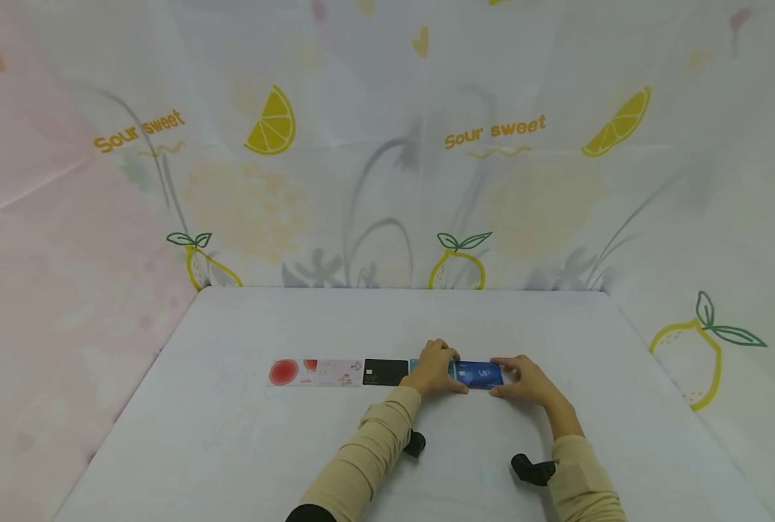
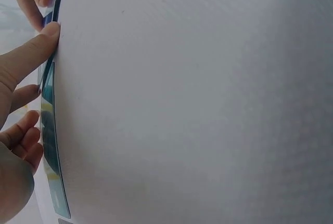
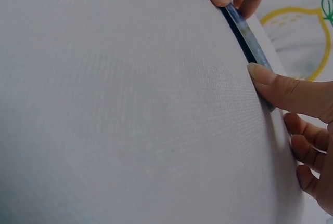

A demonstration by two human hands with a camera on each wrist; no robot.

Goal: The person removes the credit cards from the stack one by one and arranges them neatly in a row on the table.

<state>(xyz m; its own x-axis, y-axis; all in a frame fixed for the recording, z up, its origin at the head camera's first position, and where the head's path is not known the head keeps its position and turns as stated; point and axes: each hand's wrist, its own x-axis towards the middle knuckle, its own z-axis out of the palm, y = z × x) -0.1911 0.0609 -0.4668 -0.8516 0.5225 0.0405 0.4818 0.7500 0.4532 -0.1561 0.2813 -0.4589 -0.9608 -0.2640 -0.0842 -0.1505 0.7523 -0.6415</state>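
A dark blue card (image 1: 481, 375) printed "VIP" is at the right end of a row of cards on the white table. My left hand (image 1: 433, 367) pinches its left part between thumb and finger, at the near and far edges. At its right end my right hand (image 1: 525, 380) grips the card the same way. The left wrist view shows a teal card (image 2: 50, 135) lying under and beside the left fingers, partly hidden by them in the head view. Left of it lies a black card (image 1: 385, 372), also printed "VIP".
Farther left are a pale card with pink flowers (image 1: 339, 373) and a card with a red circle (image 1: 284, 372). The white table (image 1: 263, 449) meets a lemon-print backdrop (image 1: 361, 181) at its far edge. Black wrist mounts (image 1: 532, 471) protrude beside the sleeves.
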